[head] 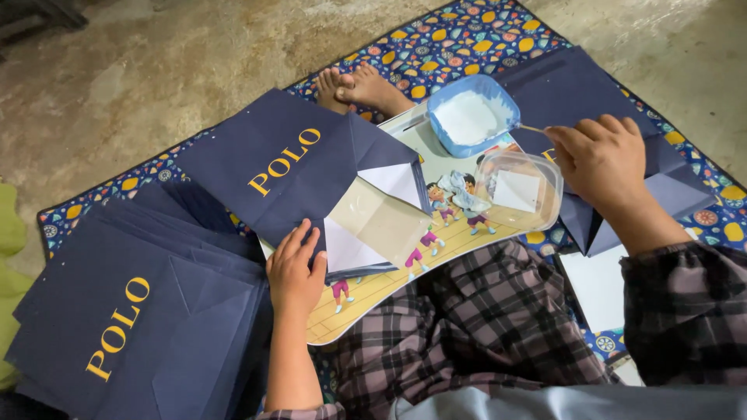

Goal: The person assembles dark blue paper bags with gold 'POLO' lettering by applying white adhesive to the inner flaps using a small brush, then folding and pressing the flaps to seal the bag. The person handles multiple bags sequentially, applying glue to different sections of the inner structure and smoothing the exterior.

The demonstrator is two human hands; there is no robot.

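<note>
In the head view, the left hand lay flat, fingers released, pressing a folded navy paper bag onto a picture board. The right hand pinched a thin stick near a blue bowl of white paste.

Navy paper bags, blue bowl, plaid trousers, patterned floral mat.
</note>
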